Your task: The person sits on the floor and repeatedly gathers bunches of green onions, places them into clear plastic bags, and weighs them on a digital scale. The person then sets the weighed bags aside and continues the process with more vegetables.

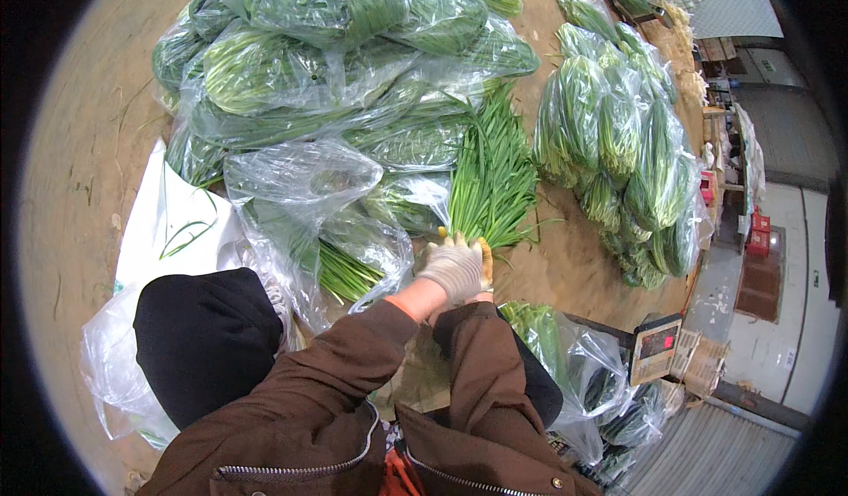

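A loose bundle of green leafy stalks, likely garlic chives (497,171), lies with its cut ends toward me. My left hand (454,267), in a cream knit glove, closes over those ends. Beside and partly beneath it is my right hand (487,267); only a strip of yellowish glove shows, so its grip is hidden. Just left of my hands lies an open clear plastic bag (305,178). Cut stalks (344,274) show inside the plastic close to my left forearm.
Bagged greens (298,65) are heaped ahead, and more filled bags (616,125) lie to the right. A white sheet (175,218) holds a few loose leaves at left. A scale display (654,349) stands at lower right, near bagged vegetables (583,370). Brown flooring (73,165) extends left.
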A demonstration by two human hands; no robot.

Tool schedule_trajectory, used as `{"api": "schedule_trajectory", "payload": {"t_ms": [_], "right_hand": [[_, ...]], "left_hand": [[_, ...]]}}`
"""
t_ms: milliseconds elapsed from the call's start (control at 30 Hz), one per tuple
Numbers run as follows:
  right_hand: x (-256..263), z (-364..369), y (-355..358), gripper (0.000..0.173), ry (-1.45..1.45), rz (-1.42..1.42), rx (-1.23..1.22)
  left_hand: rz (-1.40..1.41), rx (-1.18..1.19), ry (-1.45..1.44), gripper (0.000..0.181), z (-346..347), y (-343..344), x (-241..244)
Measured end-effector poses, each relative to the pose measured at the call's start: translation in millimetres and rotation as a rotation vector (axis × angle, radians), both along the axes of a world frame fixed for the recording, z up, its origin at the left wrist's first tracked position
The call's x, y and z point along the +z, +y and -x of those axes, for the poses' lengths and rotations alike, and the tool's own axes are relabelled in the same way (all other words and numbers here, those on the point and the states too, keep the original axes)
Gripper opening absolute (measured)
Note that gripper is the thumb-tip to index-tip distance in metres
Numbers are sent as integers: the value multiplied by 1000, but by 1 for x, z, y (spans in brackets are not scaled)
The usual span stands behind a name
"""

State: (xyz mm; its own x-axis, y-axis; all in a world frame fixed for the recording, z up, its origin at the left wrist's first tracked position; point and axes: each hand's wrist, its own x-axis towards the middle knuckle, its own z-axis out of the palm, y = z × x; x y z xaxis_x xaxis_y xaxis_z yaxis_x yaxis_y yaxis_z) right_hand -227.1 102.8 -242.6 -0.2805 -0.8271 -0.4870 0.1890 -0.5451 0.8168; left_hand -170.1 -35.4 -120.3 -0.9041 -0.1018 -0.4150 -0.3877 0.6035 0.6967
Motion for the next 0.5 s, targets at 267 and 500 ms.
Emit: {"api": "schedule_trajectory", "payload": {"t_ms": [267, 500], "right_hand": [[38, -5, -22, 48, 1184, -925, 710], [107, -35, -13, 53, 1352, -1224, 639]], "left_hand": [[-961, 506, -193, 49, 4, -55, -87], [-1195, 330, 164, 41, 5, 2, -55]]}}
